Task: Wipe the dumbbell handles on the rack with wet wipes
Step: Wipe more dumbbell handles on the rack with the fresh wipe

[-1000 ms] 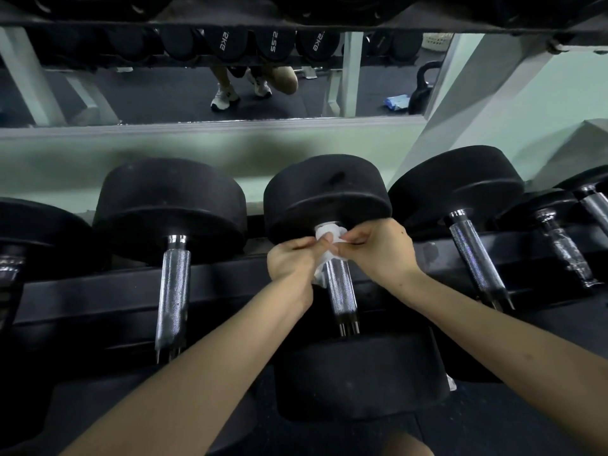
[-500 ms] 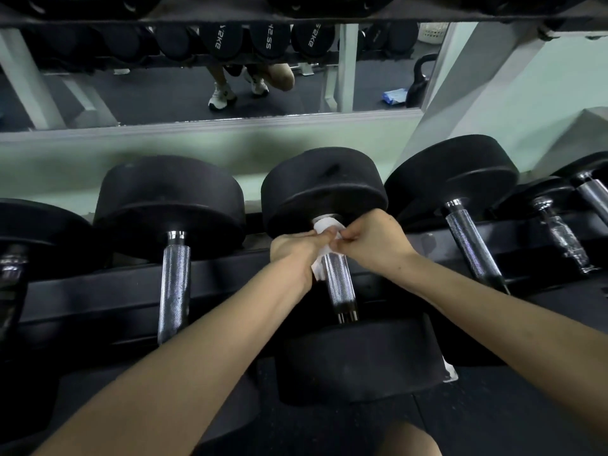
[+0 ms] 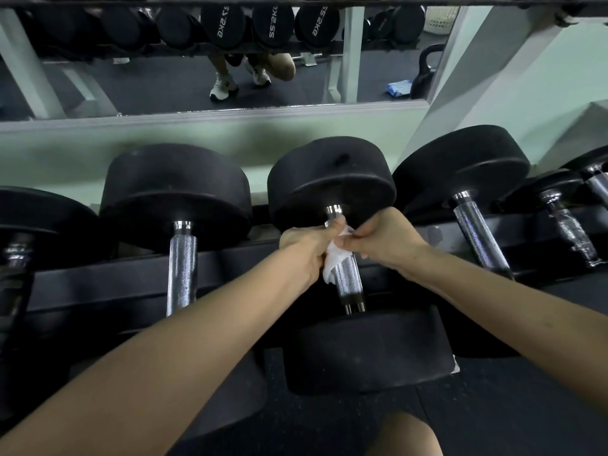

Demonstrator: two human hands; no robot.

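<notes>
White wet wipe (image 3: pixel 332 258), crumpled, is wrapped round the far end of a knurled chrome dumbbell handle (image 3: pixel 350 278), just below the rear black head (image 3: pixel 332 179). Smooth bright collars are seen at both ends of the handle. Mirror-reversed white lettering, read as "22.5KG", is carried on the reflected dumbbell ends (image 3: pixel 273 26) in the mirror (image 3: pixel 158 83) behind. The dumbbell is laid across the rack (image 3: pixel 98 284), mid-row, with its near head at the front edge. The wipe is clutched against the handle by the curled fingers of the left hand (image 3: pixel 304 248) and pinched between thumb and fingers of the right hand (image 3: pixel 385 241).
</notes>
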